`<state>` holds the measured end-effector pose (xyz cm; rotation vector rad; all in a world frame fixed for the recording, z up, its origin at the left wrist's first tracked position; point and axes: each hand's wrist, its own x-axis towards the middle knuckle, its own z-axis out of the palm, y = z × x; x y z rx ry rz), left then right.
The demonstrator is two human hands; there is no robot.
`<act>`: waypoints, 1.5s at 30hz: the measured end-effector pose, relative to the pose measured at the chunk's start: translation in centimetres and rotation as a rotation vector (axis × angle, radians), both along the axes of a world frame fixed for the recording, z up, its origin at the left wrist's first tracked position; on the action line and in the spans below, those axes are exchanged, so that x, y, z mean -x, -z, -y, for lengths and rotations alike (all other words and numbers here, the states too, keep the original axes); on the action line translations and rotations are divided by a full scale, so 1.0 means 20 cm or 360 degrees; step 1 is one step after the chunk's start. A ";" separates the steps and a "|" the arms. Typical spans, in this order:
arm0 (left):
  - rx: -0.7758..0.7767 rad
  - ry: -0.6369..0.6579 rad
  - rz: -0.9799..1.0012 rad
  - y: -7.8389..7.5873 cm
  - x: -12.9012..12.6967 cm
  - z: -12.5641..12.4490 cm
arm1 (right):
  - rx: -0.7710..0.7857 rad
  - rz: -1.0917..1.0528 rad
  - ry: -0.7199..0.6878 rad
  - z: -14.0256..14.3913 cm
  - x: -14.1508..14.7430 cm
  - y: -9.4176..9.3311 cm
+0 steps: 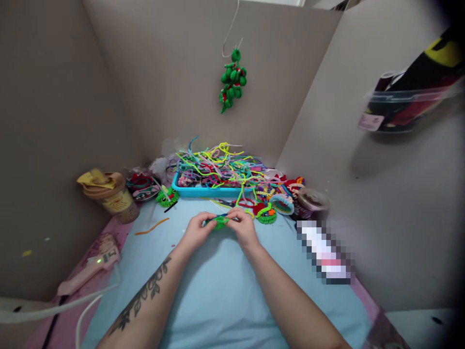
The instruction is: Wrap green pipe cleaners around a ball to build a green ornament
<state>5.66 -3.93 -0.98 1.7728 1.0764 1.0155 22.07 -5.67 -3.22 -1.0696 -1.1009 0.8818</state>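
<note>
Both my hands meet over the middle of the light blue cloth [214,291]. Between them is a small green fuzzy craft piece [220,222] with a dark blue strip along its top. My left hand [199,227] pinches its left side, and my right hand [242,225] grips its right side. The fingers hide much of the piece. Just beyond my hands lie scissors [227,203]. A finished-looking green fuzzy piece with eyes [167,197] sits to the left, and a red and green one with an orange bit [266,213] to the right.
A blue tray [214,192] heaped with colourful fuzzy stems stands at the back. At left are a lidded cup [112,196] and a pink glue gun [92,269]. A round tub [310,203] and a pixelated object [325,252] lie right. Green ornaments [233,80] hang on the wall.
</note>
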 end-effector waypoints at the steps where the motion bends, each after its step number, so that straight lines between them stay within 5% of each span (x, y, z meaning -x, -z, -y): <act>1: -0.0033 0.0003 -0.0028 0.00 0.00 0.00 | 0.0010 0.0052 -0.0025 0.00 0.00 0.00; 5: -0.0105 -0.0053 -0.0059 0.00 0.01 0.00 | -0.0037 0.0331 -0.0024 0.00 0.00 0.00; 11: -0.0137 -0.0224 -0.0021 0.00 0.01 -0.02 | -0.0027 0.0321 0.0020 0.01 0.03 0.00; 19: -0.0191 -0.0091 -0.0081 -0.04 -0.01 0.02 | -0.0047 0.0382 0.0140 0.03 0.05 -0.01; 28: 0.0032 -0.0074 0.0035 -0.02 -0.01 0.02 | -0.0017 0.0293 0.0055 0.01 0.02 0.00; 39: -0.0390 -0.0075 -0.0238 -0.03 -0.01 0.04 | -0.0142 0.0383 -0.0087 0.01 0.01 -0.02; 45: -0.0349 -0.0078 -0.0251 -0.03 -0.01 0.04 | -0.0239 0.0481 -0.0013 0.03 0.02 -0.06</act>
